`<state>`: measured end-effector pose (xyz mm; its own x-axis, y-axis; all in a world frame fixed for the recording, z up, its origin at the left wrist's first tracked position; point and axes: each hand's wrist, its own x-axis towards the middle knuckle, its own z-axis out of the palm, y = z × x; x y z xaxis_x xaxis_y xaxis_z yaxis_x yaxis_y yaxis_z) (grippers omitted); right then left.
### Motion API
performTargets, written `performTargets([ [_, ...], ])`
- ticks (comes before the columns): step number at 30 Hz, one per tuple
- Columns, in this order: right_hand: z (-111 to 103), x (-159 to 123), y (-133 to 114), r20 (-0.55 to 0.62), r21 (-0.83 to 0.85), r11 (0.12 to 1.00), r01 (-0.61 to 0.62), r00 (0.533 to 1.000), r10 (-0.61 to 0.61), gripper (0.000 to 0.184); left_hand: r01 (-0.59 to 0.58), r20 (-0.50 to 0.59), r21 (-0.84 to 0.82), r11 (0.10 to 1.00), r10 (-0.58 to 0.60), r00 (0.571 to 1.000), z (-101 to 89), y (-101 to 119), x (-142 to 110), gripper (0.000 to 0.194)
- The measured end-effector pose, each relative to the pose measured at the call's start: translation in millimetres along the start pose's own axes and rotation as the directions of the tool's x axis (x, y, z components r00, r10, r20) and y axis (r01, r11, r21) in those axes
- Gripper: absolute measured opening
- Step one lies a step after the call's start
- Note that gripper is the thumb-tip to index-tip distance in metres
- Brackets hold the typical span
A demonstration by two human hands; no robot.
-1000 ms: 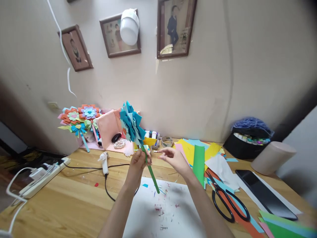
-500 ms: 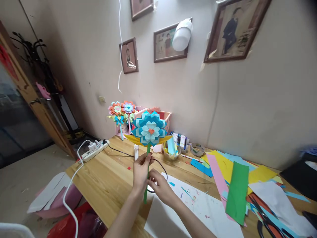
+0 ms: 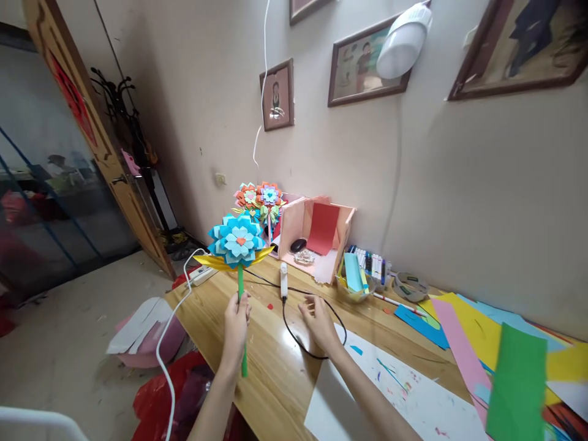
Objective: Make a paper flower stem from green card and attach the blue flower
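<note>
My left hand (image 3: 237, 318) is closed around the green stem of a paper flower (image 3: 239, 237). The flower stands upright, with layered blue and pale blue petals, an orange heart in its middle and yellow leaves below. To the right, my right hand (image 3: 319, 318) is over the table, its fingers loosely bent and apart, with nothing visible in them. A white glue gun (image 3: 283, 280) with a black cord lies just left of that hand. The cord loops around beneath it.
More paper flowers (image 3: 269, 195) stand behind, beside a pink box (image 3: 294, 229). A clear tub (image 3: 356, 288) of paper strips, markers (image 3: 372, 264) and tape (image 3: 410, 286) line the wall. Coloured paper (image 3: 517, 380) and a marked white sheet (image 3: 390, 392) lie right. A power strip (image 3: 202, 275) sits at the left edge.
The flower has moved left in my left hand. My right hand has come away from the stem and moved right, towards the glue gun. The view has shifted left.
</note>
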<state>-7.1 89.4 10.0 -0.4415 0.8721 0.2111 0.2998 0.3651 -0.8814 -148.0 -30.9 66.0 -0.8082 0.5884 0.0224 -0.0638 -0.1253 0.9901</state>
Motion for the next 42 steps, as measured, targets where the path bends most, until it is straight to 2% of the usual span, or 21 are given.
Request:
performTargets([
  [2,13.5,13.3,13.0,-0.061,-0.101,0.994,0.029,0.998,-0.035,0.047,0.011,-0.018,0.037,0.999,-0.011,1.0,-12.6,-6.8,5.0,0.045],
  [4,30.1,25.4,18.4,-0.048,-0.179,0.983,0.043,0.997,-0.053,0.05,0.037,-0.008,0.048,0.998,-0.036,0.999,-18.8,-14.8,6.8,0.047],
  [7,54.4,39.6,17.3,-0.034,-0.214,0.977,0.001,0.999,-0.009,0.041,0.068,0.02,0.053,0.996,-0.069,0.997,-19.6,-24.3,6.1,0.046],
  [10,69.3,49.7,14.0,-0.031,-0.226,0.973,-0.043,0.999,0.037,0.035,0.084,0.055,0.065,0.994,-0.088,0.995,-16.4,-28.4,4.3,0.046],
  [15,72.2,61.8,10.8,0.016,-0.282,0.958,-0.049,0.998,0.056,0.024,0.113,0.087,0.092,0.989,-0.12,0.989,-10.6,-30.4,2.6,0.044],
  [23,74.5,73.1,5.9,-0.036,-0.242,0.966,-0.094,0.995,0.088,0.021,0.116,0.092,0.07,0.991,-0.122,0.988,-5.2,-35.5,3.2,0.041],
  [25,65.9,74.2,4.9,-0.038,-0.195,0.974,-0.114,0.993,0.108,0.023,0.121,0.092,0.068,0.99,-0.127,0.988,-5.4,-36.6,4.1,0.041],
  [27,47.5,74.5,2.6,-0.058,-0.148,0.98,-0.131,0.991,0.123,0.028,0.127,0.099,0.072,0.989,-0.134,0.986,-5.3,-38.0,5.3,0.04],
  [31,-15.3,69.6,-9.7,-0.111,-0.056,0.989,-0.14,0.985,0.133,0.034,0.126,0.116,0.084,0.988,-0.136,0.984,-1.2,-39.9,7.3,0.039],
  [33,-50.7,62.3,-19.6,-0.122,0.116,0.988,-0.106,0.985,0.12,0.033,0.109,0.118,0.097,0.989,-0.121,0.986,2.9,-39.8,8.1,0.038],
  [34,-66.8,57.3,-25.1,-0.109,0.174,0.98,-0.095,0.987,0.115,0.03,0.097,0.119,0.106,0.99,-0.109,0.987,5.2,-39.4,8.4,0.038],
  [36,-91.8,45.4,-36.5,-0.006,0.247,0.962,-0.114,0.993,0.119,0.029,0.07,0.123,0.125,0.99,-0.085,0.989,9.9,-38.0,8.7,0.038],
  [39,-106.3,27.2,-52.1,0.119,0.316,0.942,-0.112,0.99,0.078,0.028,0.046,0.133,0.138,0.989,-0.065,0.989,16.5,-34.8,7.3,0.038],
  [42,-96.9,16.1,-62.8,0.206,0.402,0.907,-0.122,0.978,0.04,0.025,0.05,0.148,0.12,0.991,-0.068,0.987,22.3,-31.1,3.5,0.039],
])
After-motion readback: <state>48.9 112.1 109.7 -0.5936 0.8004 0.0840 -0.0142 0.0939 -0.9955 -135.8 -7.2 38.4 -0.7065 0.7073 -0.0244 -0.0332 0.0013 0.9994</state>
